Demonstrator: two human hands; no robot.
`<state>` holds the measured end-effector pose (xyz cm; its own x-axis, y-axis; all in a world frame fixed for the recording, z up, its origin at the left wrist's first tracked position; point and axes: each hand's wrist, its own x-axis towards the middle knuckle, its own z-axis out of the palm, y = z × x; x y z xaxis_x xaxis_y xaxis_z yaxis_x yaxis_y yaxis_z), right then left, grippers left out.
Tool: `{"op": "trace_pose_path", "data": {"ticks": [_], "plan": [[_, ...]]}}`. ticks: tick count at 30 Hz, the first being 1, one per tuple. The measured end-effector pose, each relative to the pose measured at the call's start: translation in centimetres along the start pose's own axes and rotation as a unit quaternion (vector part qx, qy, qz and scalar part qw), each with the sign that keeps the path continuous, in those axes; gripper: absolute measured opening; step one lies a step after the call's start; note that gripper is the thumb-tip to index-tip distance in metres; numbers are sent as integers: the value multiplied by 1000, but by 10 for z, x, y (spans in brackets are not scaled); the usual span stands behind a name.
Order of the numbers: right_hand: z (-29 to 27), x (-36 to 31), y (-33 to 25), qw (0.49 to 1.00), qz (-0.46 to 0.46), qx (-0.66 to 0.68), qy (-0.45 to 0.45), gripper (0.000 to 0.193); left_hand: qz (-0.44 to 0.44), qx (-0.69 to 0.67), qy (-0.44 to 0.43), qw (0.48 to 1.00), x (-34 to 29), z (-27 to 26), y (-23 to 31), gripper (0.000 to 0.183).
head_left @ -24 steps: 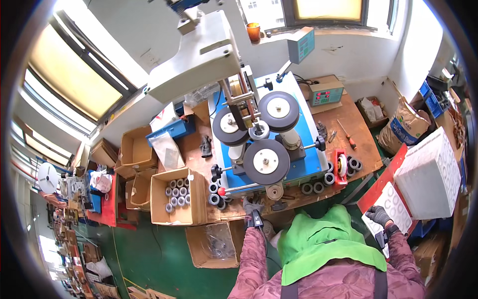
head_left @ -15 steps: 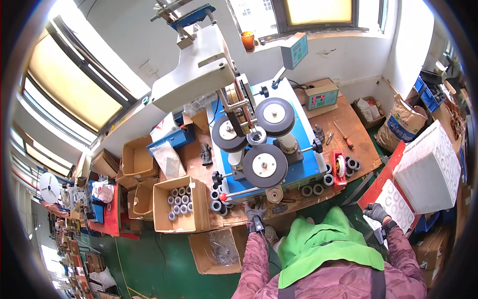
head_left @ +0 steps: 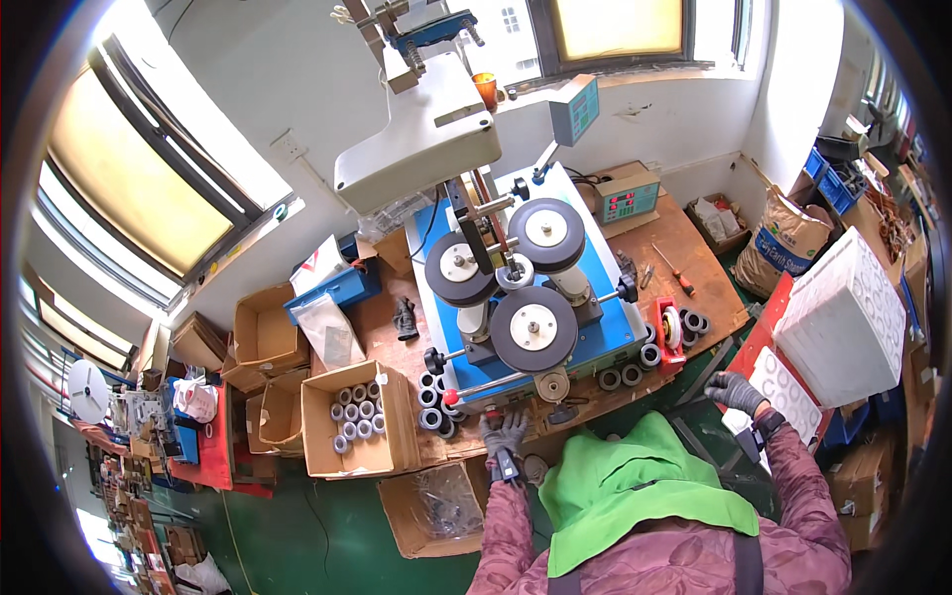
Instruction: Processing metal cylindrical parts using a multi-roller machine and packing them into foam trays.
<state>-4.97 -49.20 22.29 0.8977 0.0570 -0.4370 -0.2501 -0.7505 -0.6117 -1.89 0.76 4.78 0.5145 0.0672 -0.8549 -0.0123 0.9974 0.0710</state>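
Note:
My left hand (head_left: 505,434), in a grey glove, is at the front edge of the machine's blue base (head_left: 451,337). Its fingers are spread beside a small red button (head_left: 493,411), and nothing shows in its grip. Over to the right, my gloved right hand (head_left: 735,391) hangs in the air with fingers loosely stretched, next to a white sheet with ring outlines (head_left: 776,389). On the machine, three black rollers (head_left: 565,325) surround a small ring (head_left: 515,271). A white machine arm (head_left: 416,144) rises above them.
Dark rings (head_left: 429,418) lie at the base's left front, and more rings (head_left: 632,375) at its right front. A cardboard box (head_left: 405,421) holds several rings. A red tape dispenser (head_left: 668,337), a screwdriver (head_left: 682,281) and a control box (head_left: 629,203) are on the right.
The view has shifted slightly with my head. My left hand has moved up against the machine's front, fingers spreading. My right hand has moved a little forward, its fingers less curled.

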Motion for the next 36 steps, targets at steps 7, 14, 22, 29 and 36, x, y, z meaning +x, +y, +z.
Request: {"op": "trace_pose_path", "data": {"ticks": [7,14,22,29,36], "plan": [[-20,54,-131,987,-146,58,-17,21,453,363,-138,803,-80,36,81,25],[6,143,-280,964,-177,200,4,25,593,794,-122,51,-148,122,54,41],[33,179,-313,946,-319,-55,27,35,277,925,-260,0,-110,174,90,39],[45,182,-306,943,-151,284,-78,36,11,873,-448,191,-98,103,95,47],[59,191,-303,924,-176,331,-80,37,52,787,-576,217,-231,120,-28,45]]}}
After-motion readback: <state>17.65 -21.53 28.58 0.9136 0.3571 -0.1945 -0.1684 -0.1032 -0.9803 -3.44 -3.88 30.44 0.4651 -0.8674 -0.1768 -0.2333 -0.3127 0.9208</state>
